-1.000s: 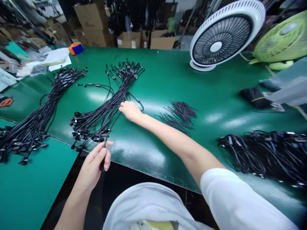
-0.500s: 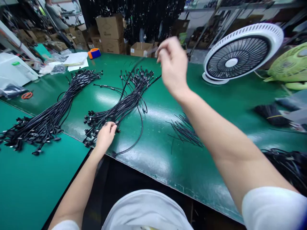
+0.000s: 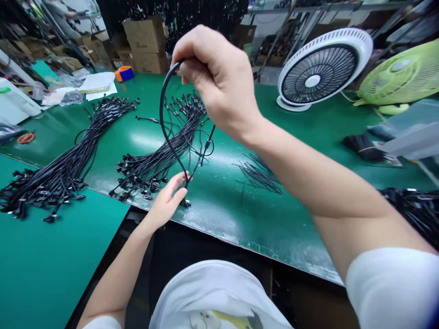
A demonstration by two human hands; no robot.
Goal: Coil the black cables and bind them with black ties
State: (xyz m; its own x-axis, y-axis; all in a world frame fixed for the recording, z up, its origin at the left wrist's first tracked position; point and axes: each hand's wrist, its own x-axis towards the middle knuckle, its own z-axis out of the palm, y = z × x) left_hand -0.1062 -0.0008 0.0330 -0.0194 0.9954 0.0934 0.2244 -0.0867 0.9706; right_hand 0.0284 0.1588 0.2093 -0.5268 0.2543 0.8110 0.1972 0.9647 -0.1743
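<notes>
The right hand [image 3: 219, 77] holds a black cable [image 3: 162, 107] in a firm grip, finger against thumb, above the surface [image 3: 233, 219]. The cable bows out and down to the left hand [image 3: 171, 196], where it lies at the fingertips; that grip is narrow, though I cannot tell whether it pinches. A connector end shows just below them.

With the left hand as dial centre, the right hand is at 1 o'clock. A cable bundle [image 3: 171, 148] lies near at 12, a second bundle [image 3: 78, 151] at 10, thin black strands [image 3: 257, 173] between 2 and 3, and a white fan [image 3: 312, 80] at 2.
</notes>
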